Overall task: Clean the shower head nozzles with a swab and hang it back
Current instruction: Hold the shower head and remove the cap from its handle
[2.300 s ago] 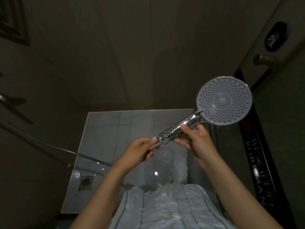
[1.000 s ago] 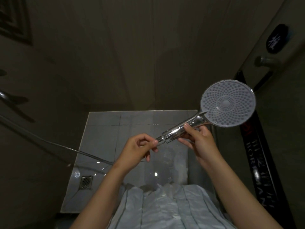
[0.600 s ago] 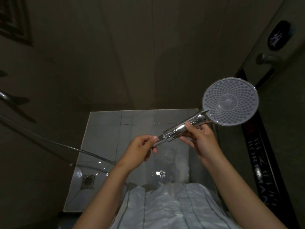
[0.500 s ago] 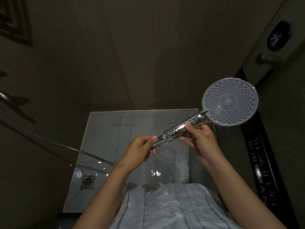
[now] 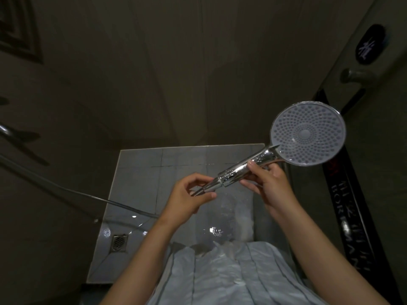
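Observation:
A chrome shower head (image 5: 307, 133) with a round white nozzle face turned towards me is held up at the right, its handle slanting down to the left. My right hand (image 5: 267, 183) grips the chrome handle from below. My left hand (image 5: 187, 198) pinches the narrow end of the handle where the metal hose (image 5: 66, 190) joins it. The hose runs off to the left wall. No swab shows in either hand.
Below lies a wet grey tiled shower floor (image 5: 141, 172) with a square drain (image 5: 119, 242) at its left corner. Dark walls close in on all sides. A glass door with a handle (image 5: 354, 74) and a black lettered strip (image 5: 350, 216) stands at the right.
The shower head has drifted slightly right and up. My left hand's fingers have shifted around the hose joint at the handle's end. My right hand keeps its grip.

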The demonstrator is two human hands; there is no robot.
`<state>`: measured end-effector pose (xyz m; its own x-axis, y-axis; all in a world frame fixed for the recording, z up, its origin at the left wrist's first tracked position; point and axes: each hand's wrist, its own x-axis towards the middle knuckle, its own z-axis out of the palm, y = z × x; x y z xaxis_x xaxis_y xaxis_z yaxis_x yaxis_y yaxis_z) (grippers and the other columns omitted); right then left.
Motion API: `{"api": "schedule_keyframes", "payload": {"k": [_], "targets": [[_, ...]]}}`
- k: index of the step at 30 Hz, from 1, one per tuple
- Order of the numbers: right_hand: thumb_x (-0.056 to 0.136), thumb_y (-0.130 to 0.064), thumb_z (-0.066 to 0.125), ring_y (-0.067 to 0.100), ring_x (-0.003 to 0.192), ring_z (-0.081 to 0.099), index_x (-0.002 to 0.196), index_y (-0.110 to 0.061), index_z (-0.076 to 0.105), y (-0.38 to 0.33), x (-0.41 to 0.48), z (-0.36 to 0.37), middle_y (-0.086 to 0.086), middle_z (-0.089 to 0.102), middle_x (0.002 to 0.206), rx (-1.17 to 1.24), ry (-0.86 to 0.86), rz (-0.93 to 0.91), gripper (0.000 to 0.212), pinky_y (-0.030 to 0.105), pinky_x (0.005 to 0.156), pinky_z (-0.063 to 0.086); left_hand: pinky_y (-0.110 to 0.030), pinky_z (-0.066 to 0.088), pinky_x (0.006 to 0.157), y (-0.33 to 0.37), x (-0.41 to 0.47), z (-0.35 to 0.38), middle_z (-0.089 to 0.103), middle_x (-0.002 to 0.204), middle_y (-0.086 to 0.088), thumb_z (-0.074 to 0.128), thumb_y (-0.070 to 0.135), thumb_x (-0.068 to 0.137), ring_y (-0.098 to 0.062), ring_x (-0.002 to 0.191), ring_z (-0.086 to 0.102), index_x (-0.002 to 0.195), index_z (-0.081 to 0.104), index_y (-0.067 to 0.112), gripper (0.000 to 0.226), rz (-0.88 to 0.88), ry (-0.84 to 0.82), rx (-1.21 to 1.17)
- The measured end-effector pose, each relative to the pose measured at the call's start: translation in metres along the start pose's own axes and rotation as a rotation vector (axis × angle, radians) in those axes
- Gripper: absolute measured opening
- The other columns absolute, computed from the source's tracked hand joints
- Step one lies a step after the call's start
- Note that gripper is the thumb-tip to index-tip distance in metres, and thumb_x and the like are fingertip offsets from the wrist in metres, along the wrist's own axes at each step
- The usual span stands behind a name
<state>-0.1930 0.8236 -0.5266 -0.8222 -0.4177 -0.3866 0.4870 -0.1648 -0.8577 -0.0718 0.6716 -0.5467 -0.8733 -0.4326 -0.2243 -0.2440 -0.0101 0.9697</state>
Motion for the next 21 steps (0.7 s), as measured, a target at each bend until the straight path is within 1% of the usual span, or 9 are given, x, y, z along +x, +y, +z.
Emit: {"api": "schedule_keyframes", "payload": {"k": [3,5,7,12,16,18,21], "targets": [[0.090,-0.010,0.058,0.008,0.070,0.070,0.105,-0.007,0.052,0.0002,0.0002,0.0000,0.009,0.066,0.090,0.003,-0.008,0.002,0.017,0.020,0.057,0.056,-0.018,0.033,0.037,0.0009,-0.0002,-0.0012,0.072,0.091,-0.006,0.076,0.000,0.072,-0.008,0.044,0.045,0.088,0.070,0.022,0.028,-0.006,0.000,-0.028],[0.089,-0.010,0.059,0.008,0.071,0.070,0.107,-0.007,0.053,0.0005,0.0001,-0.0005,0.009,0.067,0.091,0.002,-0.007,0.005,0.018,0.020,0.057,0.056,-0.019,0.033,0.038,0.0017,-0.0006,-0.0020,0.071,0.093,-0.010,0.074,0.001,0.075,-0.013,0.046,0.045,0.093,0.071,0.019,0.026,-0.007,-0.015,-0.027],[0.089,-0.010,0.059,0.009,0.072,0.069,0.104,-0.009,0.054,0.0007,0.0003,-0.0010,0.009,0.066,0.092,0.000,0.002,0.007,0.016,0.020,0.058,0.056,-0.019,0.033,0.038,0.0019,-0.0006,-0.0026,0.071,0.092,-0.009,0.072,0.003,0.077,-0.016,0.049,0.044,0.098,0.071,0.016,0.025,-0.017,-0.027,-0.012],[0.090,-0.010,0.058,0.012,0.076,0.067,0.099,-0.011,0.053,0.0005,0.0002,-0.0011,0.009,0.065,0.092,-0.004,0.016,0.004,0.011,0.020,0.057,0.056,-0.016,0.033,0.037,-0.0004,0.0003,-0.0024,0.071,0.082,-0.006,0.066,0.004,0.083,-0.006,0.040,0.039,0.100,0.070,0.014,0.020,-0.029,-0.073,-0.042],[0.089,-0.010,0.058,0.010,0.074,0.069,0.098,-0.012,0.054,0.0010,0.0002,-0.0017,0.008,0.066,0.091,-0.006,0.020,0.000,0.009,0.020,0.058,0.056,-0.015,0.032,0.038,-0.0006,0.0008,-0.0028,0.071,0.078,-0.001,0.059,0.006,0.089,-0.007,0.040,0.037,0.101,0.069,0.010,0.016,-0.015,-0.111,-0.012],[0.089,-0.010,0.058,0.008,0.072,0.070,0.098,-0.012,0.054,0.0013,0.0006,-0.0020,0.007,0.067,0.090,-0.007,0.016,-0.004,0.010,0.020,0.058,0.056,-0.016,0.030,0.038,-0.0003,0.0011,-0.0025,0.070,0.074,0.000,0.054,0.008,0.092,-0.008,0.039,0.034,0.098,0.067,0.006,0.015,-0.014,-0.117,0.016],[0.089,-0.011,0.059,0.010,0.074,0.069,0.105,-0.009,0.053,0.0013,0.0012,-0.0023,0.008,0.067,0.091,-0.010,0.013,-0.005,0.016,0.020,0.058,0.056,-0.018,0.026,0.038,-0.0006,0.0012,-0.0002,0.068,0.065,0.001,0.047,0.012,0.096,-0.008,0.035,0.030,0.090,0.065,0.006,0.020,-0.041,-0.124,0.044]]}}
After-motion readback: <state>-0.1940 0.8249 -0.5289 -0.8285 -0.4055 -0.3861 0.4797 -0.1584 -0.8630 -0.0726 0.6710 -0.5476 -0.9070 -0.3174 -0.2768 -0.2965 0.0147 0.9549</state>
